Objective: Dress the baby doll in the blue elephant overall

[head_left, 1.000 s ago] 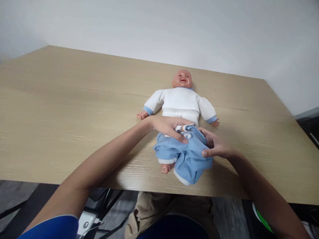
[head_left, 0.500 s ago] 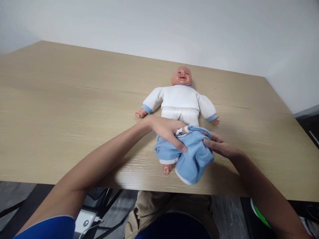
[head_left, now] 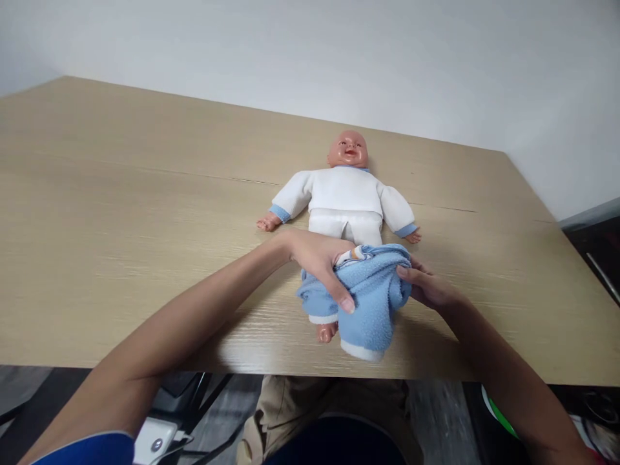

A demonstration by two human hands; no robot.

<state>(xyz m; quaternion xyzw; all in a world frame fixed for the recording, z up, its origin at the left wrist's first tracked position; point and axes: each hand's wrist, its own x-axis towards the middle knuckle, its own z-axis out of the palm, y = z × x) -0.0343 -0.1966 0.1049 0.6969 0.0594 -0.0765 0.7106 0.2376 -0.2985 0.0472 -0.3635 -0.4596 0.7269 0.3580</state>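
One white-clothed plastic doll (head_left: 345, 190), head toward twelve o'clock; one pair blue fleecy trousers (head_left: 371, 313) at six, near pale wooden worktop's (head_left: 145, 226) front edge; room widest toward nine. Left hand (head_left: 320, 257), right hand (head_left: 432, 286): fingers gripping trousers.

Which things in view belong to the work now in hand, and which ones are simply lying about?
In use:
- pants, left hand on them, right hand gripping their edge
- doll, on its back
- table

Apparently lying about:
- white box
- green-edged thing, partly hidden
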